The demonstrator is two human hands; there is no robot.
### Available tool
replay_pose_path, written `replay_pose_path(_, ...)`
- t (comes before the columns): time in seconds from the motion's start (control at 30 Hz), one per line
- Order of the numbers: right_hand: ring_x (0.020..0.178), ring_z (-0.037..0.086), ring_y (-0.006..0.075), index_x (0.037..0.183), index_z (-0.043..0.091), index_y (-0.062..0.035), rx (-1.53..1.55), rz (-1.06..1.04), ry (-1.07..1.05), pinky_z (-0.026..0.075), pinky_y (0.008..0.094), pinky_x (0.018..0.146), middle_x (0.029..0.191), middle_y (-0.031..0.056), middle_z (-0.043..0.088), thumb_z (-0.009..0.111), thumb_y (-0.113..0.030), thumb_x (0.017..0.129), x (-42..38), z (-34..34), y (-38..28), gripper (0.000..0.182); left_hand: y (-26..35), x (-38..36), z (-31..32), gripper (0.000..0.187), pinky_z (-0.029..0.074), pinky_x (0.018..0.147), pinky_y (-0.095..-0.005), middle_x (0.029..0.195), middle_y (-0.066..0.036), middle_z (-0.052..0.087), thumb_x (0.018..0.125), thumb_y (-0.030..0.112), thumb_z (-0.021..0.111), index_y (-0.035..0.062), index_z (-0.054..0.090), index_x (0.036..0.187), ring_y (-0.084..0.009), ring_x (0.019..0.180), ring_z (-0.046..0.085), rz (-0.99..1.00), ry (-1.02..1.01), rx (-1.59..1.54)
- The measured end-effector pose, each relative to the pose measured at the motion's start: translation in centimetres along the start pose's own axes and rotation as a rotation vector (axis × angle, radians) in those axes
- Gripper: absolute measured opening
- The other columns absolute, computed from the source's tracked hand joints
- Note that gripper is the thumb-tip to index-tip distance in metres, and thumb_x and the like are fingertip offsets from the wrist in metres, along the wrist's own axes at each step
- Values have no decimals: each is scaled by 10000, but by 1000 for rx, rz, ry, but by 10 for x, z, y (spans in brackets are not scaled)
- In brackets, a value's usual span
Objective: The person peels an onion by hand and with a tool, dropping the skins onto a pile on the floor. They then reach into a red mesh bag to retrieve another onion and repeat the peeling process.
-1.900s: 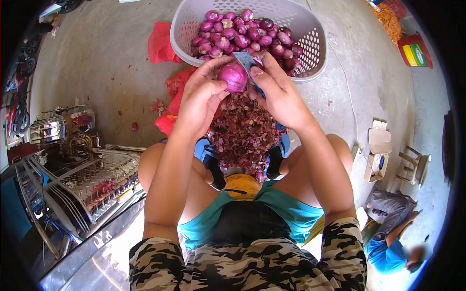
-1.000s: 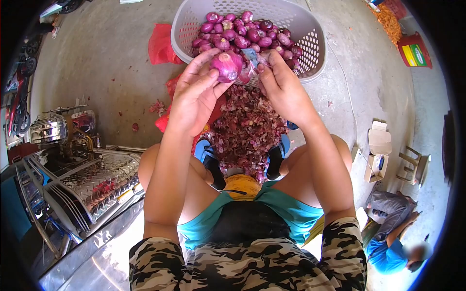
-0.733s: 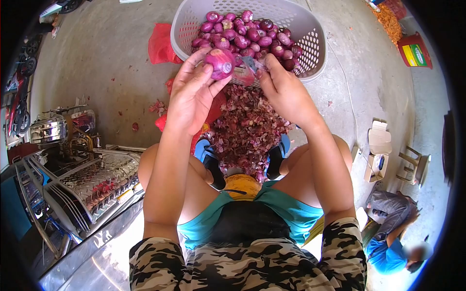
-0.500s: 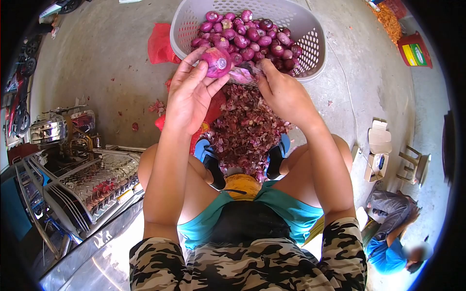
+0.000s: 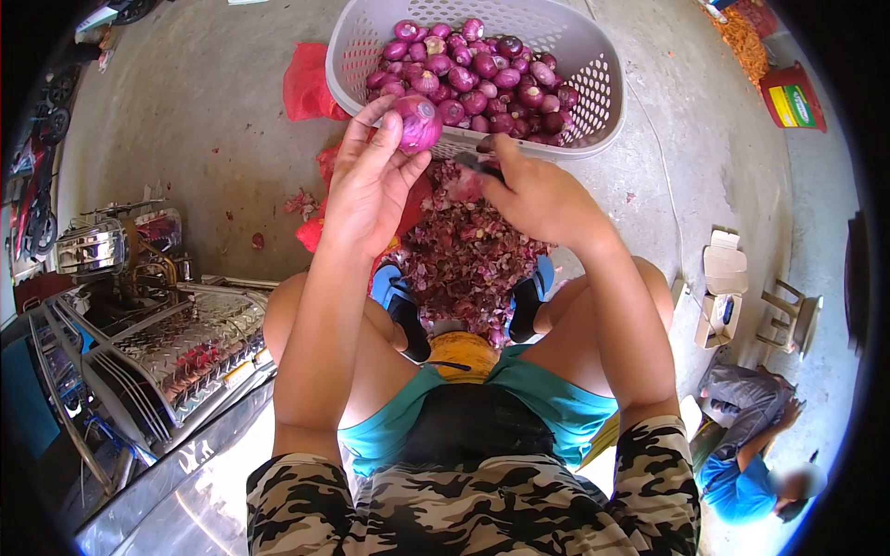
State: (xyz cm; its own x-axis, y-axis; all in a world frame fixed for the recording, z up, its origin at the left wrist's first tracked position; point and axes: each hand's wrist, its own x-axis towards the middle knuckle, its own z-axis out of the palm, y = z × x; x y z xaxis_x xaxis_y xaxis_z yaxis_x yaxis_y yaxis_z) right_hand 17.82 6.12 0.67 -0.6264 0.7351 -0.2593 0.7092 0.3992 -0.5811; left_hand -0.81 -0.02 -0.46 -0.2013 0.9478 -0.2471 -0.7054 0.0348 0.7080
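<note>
A shiny purple-red onion [image 5: 416, 124] is held up between the fingers and thumb of my left hand [image 5: 367, 185], in front of the basket's near rim. My right hand [image 5: 549, 193] is closed round a small dark knife [image 5: 478, 167], its blade pointing left, apart from the onion. A blurred bit of pinkish skin shows just under the blade. Below both hands a heap of dry onion skins [image 5: 473, 250] covers the floor between my feet. Beyond them stands a grey perforated basket [image 5: 607, 102] with many red onions [image 5: 482, 79] in it.
Red net bags [image 5: 311, 83] lie left of the basket. A yellow container [image 5: 461, 355] is between my legs. A metal sidecar-like frame [image 5: 185, 343] stands at left. At right are an open cardboard box [image 5: 723, 287], a small stool [image 5: 788, 315] and a seated person [image 5: 751, 454].
The loose skin between my hands has come off the onion. My right hand has moved slightly down with the knife, and the onion now looks smoother and shinier.
</note>
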Motion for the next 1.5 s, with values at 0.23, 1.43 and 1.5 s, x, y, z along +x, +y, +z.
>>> replay_pose_path(0.23, 789, 595, 420, 1120, 404, -14, -80, 67, 23, 448, 495, 695, 785, 283, 597, 485, -310, 890, -2, -3, -9, 384, -1, 0, -1, 354, 486, 804, -287, 1114, -43, 565, 878, 175, 617, 116, 446, 1182, -133, 972, 564, 6, 13, 10)
replay_pose_path(1.43, 541, 561, 339, 764, 632, -59, 346, -352, 351, 427, 387, 488, 597, 157, 561, 595, -300, 858, 8, -7, -12, 262, -3, -6, 6, 354, 486, 859, -330, 1116, -76, 566, 859, 84, 620, 82, 464, 1177, -175, 1015, 563, 88, -127, 29)
replay_pose_path(1.5, 557, 566, 346, 785, 635, -52, 319, -343, 284, 433, 397, 505, 613, 165, 569, 587, -313, 860, 6, -11, -9, 275, -1, -5, 4, 330, 489, 837, -317, 1105, -67, 577, 872, 128, 612, 93, 470, 1168, -166, 994, 572, 89, -97, -6)
